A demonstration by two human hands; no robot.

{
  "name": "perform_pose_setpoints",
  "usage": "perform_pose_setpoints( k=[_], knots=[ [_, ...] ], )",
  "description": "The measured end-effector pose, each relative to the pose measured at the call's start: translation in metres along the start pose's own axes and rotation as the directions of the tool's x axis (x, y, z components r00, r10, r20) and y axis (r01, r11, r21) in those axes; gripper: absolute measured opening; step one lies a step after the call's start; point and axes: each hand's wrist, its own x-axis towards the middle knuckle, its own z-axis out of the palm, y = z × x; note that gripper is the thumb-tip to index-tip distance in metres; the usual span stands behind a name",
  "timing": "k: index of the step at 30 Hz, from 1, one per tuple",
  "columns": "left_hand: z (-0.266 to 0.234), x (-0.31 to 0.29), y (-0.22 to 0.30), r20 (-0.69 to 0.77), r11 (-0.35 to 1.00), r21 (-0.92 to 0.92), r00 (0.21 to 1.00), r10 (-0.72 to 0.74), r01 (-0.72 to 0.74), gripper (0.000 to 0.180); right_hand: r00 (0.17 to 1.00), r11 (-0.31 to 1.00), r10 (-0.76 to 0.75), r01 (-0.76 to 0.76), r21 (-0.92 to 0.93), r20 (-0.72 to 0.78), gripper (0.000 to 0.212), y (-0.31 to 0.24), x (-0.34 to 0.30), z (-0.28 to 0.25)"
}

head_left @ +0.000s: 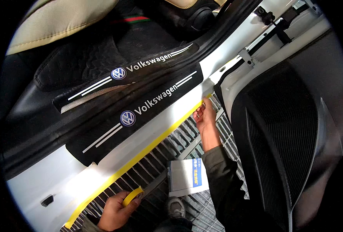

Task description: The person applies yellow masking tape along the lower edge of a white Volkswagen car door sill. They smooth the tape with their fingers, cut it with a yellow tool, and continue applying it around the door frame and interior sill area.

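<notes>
My left hand is closed around a roll of yellow masking tape, low in the picture and just off the car's white door sill. A long yellow tape strip runs along the sill's outer lower edge, from the lower left up to my right hand. There the fingers are curled, with the fingertips against the strip's far end; what lies under them is partly hidden. Two black sill protectors lie side by side along the doorway: the outer one on the white sill, the inner one on the dark trim.
The open car door with its dark panel stands at the right. Below lies a slatted metal floor grating. A white, blue and yellow printed packet is near my shoe. A beige seat fills the upper left.
</notes>
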Motion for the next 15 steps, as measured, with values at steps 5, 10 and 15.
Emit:
perform_pose_setpoints(
  k=[5, 10, 15],
  knots=[
    [0.0, 0.005, -0.021, 0.021, 0.999, -0.017, 0.999, 0.04, -0.04, 0.021, 0.997, 0.999, 0.03, -0.029, -0.017, 0.068, 0.024, 0.01, -0.04, 0.005],
    [0.0, -0.001, -0.016, 0.009, 0.991, 0.05, 0.992, 0.124, -0.124, 0.02, 0.993, 0.997, 0.066, -0.07, 0.032, 0.097, 0.018, 0.024, -0.078, 0.013],
    [0.002, -0.004, -0.022, -0.031, 0.981, 0.105, 0.985, 0.17, -0.166, 0.023, 0.988, 0.996, 0.078, -0.082, 0.027, 0.132, 0.015, 0.04, -0.114, 0.019]
  ],
)
